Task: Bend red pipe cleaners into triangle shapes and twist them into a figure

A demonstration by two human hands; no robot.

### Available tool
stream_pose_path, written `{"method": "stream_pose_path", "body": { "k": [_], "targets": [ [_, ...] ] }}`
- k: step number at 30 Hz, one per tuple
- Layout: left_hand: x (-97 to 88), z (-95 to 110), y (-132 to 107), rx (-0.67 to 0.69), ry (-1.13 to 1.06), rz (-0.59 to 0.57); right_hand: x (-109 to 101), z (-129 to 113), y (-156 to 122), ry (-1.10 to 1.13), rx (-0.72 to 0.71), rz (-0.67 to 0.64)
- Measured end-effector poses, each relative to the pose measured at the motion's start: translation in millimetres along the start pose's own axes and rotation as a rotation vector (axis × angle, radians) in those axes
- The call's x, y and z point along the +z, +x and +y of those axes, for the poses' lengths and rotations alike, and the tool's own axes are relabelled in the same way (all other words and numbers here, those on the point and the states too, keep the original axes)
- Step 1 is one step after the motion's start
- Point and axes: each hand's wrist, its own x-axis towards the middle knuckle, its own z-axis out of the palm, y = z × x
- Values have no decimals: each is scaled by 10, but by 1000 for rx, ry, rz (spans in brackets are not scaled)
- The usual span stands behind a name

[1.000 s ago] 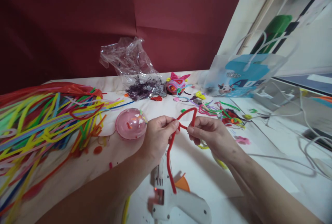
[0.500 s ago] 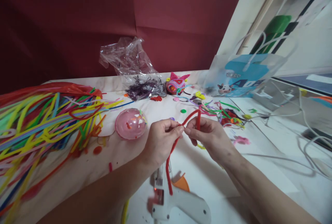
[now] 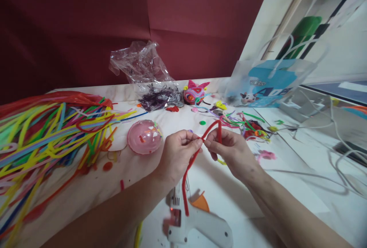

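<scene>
A red pipe cleaner (image 3: pixel 185 186) is pinched between my two hands above the table. My left hand (image 3: pixel 179 156) grips it with thumb and forefinger, and its long tail hangs down below those fingers. Close beside, my right hand (image 3: pixel 231 148) is closed on the same pipe cleaner, which bends into a sharp peak over the fingers. The fingertips of both hands nearly meet. Under the hanging tail lies a white hot glue gun (image 3: pixel 208 223) with an orange trigger (image 3: pixel 200 203). To the left of my left hand rests a pink translucent half-sphere (image 3: pixel 145 137).
A heap of coloured pipe cleaners (image 3: pixel 51 137) covers the left side. At the back are a clear plastic bag (image 3: pixel 143 64), a pink decorated mask-like figure (image 3: pixel 195 93) and a blue-and-white carrier bag (image 3: pixel 263 83). White cables (image 3: pixel 341 160) run along the right.
Both hands stay nearly in place, still pinching the red pipe cleaner. Its hanging tail has swung slightly left.
</scene>
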Motion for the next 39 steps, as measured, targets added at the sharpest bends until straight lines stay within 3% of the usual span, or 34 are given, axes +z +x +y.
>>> {"method": "stream_pose_path", "body": {
  "k": [15,28,34,39],
  "targets": [
    [-23,38,10,-37,4,-52,-13,-30,-12,84,19,-52],
    [-74,95,3,-139,-71,-209,-62,-23,-41,76,-26,-110],
    [-79,81,26,-330,-228,-263,-63,-45,-57,44,-38,-121],
    [-137,71,64,-572,-462,-455,-57,-78,-74,40,-61,-171]
  ]
}}
